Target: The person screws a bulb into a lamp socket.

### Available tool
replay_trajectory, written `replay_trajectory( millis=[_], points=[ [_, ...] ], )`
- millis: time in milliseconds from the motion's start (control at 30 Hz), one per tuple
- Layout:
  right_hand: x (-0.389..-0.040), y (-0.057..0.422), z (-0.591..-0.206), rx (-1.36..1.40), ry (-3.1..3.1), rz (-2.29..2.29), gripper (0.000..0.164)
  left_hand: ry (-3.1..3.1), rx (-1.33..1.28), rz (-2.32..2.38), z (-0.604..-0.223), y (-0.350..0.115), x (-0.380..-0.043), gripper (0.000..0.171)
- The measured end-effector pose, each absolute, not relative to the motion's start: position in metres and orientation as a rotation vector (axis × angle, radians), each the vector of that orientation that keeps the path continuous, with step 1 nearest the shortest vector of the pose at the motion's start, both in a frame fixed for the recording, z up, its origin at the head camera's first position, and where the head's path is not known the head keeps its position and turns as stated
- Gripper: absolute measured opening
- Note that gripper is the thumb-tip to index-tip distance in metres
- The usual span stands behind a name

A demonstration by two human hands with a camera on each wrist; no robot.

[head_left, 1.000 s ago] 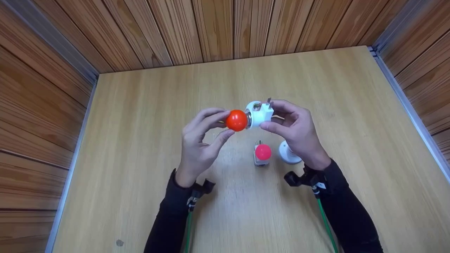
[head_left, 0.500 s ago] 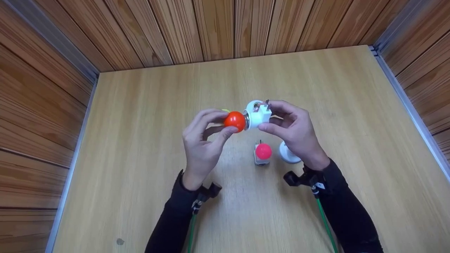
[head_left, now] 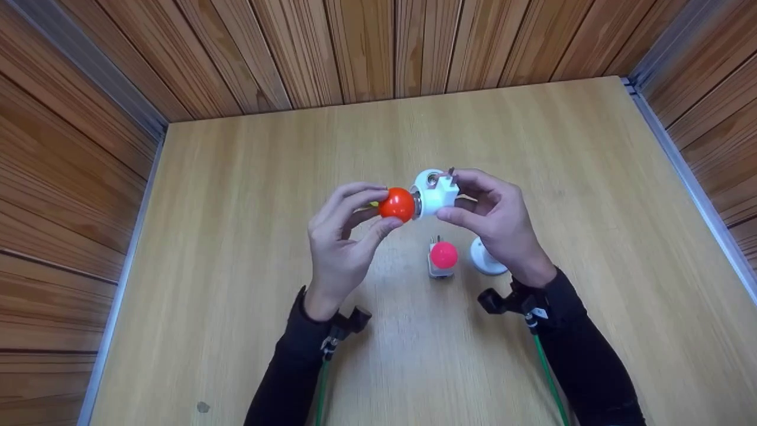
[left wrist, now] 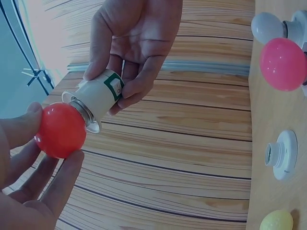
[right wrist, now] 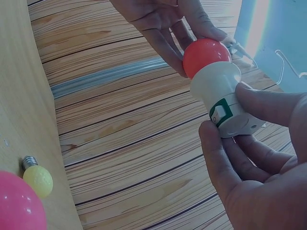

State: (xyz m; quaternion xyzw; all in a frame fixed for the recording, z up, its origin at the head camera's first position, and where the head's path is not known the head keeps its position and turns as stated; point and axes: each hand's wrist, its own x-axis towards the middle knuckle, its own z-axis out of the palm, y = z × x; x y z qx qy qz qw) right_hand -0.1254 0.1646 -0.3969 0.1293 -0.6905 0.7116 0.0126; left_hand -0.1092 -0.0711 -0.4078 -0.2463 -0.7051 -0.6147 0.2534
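Note:
Above the table, my left hand (head_left: pixel 343 239) holds a red light bulb (head_left: pixel 396 205) between thumb and fingertips. My right hand (head_left: pixel 500 216) grips a white plug-in lamp socket (head_left: pixel 436 201), its metal prongs pointing away from me. In the left wrist view the bulb's metal screw base (left wrist: pixel 82 110) sits at the socket's mouth, with some thread still showing. A green-framed rocker switch (right wrist: pixel 220 113) is on the socket's side in the right wrist view. How deep the thread sits inside is hidden.
A pink bulb (head_left: pixel 443 255) in a plug-in socket stands on the table (head_left: pixel 236 266). Beside it is a white lamp holder (head_left: pixel 486 259) with a white bulb (left wrist: pixel 267 28). Behind my hands lie a round lamp holder (left wrist: pixel 288 154) and a small yellow bulb (right wrist: pixel 38 182).
My left wrist and forearm have shifted slightly right, and the thumb sits further along the red bulb. The bulb and socket moved only a little; my right hand is nearly still.

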Motion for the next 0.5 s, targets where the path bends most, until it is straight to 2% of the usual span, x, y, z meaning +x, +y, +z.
replay_trajectory(
  millis=[500],
  points=[
    [-0.1258, 0.1663, -0.3985, 0.410, -2.156, 2.226, 0.052, -1.891, -0.752, -1.661, -0.4084, -0.0724, -0.1099, 0.039]
  ],
)
